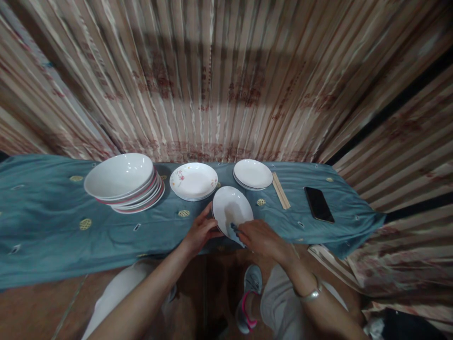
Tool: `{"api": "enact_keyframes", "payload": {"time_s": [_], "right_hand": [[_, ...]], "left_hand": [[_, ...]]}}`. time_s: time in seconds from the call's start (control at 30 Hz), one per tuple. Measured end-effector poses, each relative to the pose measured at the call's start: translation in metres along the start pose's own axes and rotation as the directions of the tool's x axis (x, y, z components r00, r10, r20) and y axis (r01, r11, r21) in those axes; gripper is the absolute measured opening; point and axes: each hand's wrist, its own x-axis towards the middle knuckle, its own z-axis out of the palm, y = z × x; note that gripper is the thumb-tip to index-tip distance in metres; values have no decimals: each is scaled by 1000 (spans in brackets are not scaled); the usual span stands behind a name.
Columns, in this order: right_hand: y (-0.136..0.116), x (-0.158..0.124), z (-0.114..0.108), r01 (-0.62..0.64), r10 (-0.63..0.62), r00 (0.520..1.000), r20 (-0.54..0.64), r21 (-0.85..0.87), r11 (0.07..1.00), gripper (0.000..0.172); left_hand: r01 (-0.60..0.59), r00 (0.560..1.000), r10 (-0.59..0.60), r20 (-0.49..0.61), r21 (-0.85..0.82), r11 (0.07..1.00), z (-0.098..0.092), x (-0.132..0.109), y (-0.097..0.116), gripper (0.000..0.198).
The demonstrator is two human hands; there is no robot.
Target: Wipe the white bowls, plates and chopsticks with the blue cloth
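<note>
Pinching a white plate (228, 207) by its left rim in the left hand (201, 231), tilted at the surface's (157, 238) near edge; clutching a dark item (234, 227) over it in the right hand (264, 242). Probably stiff, slick, breakable: hold by the rim.

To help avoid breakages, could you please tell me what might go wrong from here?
The tilted white dish might slip: the left hand holds it by one side, near the front edge of the table.
The large bowl overhangs the stack under it, so a bump could perhaps topple it.
</note>
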Motion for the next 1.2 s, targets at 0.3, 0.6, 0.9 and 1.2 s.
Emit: {"api": "enact_keyframes", "payload": {"time_s": [0.3, 0.6, 0.9, 1.2], "right_hand": [[-13, 3, -1, 126, -80, 983, -162, 291, 948, 31], [-24, 5, 10, 94, -50, 946, -320, 123, 988, 30], [-15, 7, 5, 75, -23, 912, -410, 111, 991, 14], [17, 5, -7, 79, 246, 795, -554, 497, 864, 23]], "left_hand": [[-9, 999, 8, -46, -28, 1000, 5, -3, 2, 89], [21, 1000, -22, -22, -67, 998, 10, -3, 5, 84], [-25, 999, 28, 37, -85, 996, 17, -1, 8, 89], [-105, 988, 98, -119, -52, 993, 11, 12, 0, 60]]}}
